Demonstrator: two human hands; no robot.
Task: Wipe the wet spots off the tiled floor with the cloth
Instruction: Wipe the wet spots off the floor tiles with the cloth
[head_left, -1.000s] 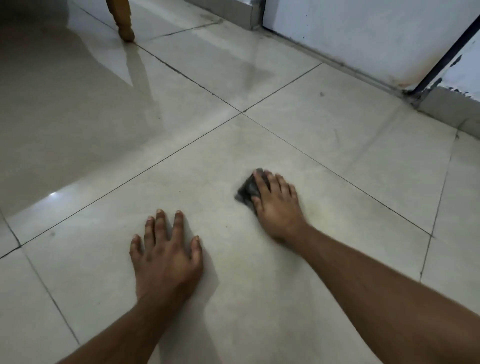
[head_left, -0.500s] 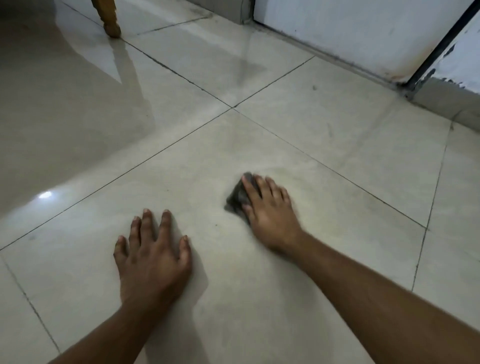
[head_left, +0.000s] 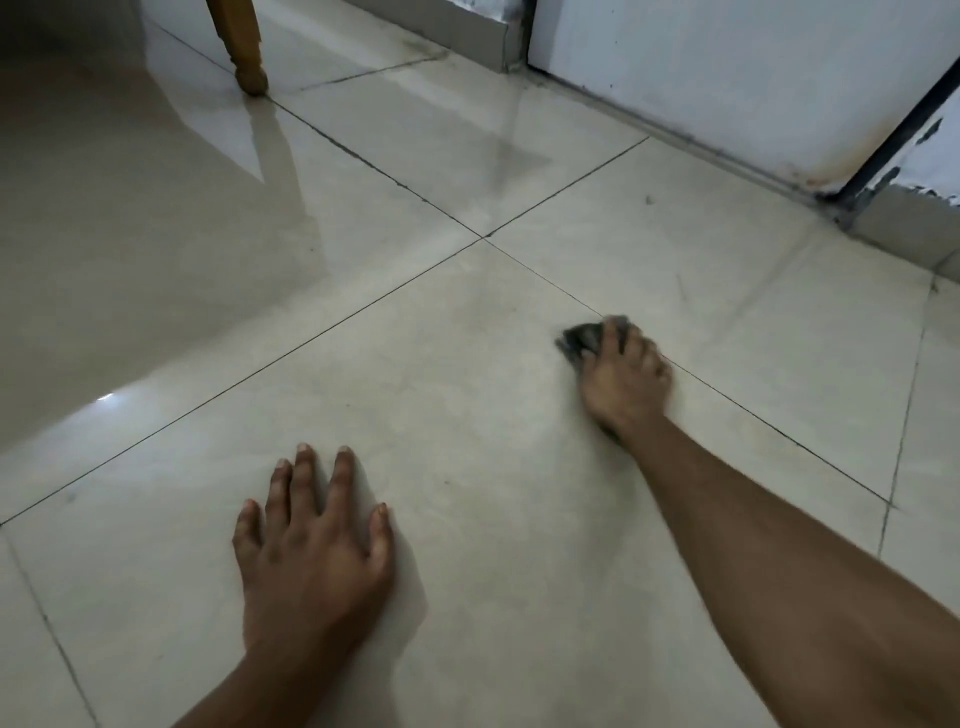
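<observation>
The right hand (head_left: 626, 382) presses a bunched cloth (head_left: 579, 340) on the tiled floor (head_left: 467, 364), fingers curled over it, at two o'clock from the left hand (head_left: 317, 545), which rests flat with fingers spread; on wet glossy tile this supporting palm may slip

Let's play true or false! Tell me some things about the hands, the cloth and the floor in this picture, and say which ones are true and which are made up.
1. The right hand holds a dark cloth against the tiled floor. True.
2. The left hand is holding a sponge. False: it holds nothing and lies flat on the floor with its fingers spread.
3. A wooden furniture leg stands on the floor at the far left. True.
4. The cloth is bright yellow. False: it is dark grey.
5. The cloth lies close to a dark grout line between tiles. True.
</observation>
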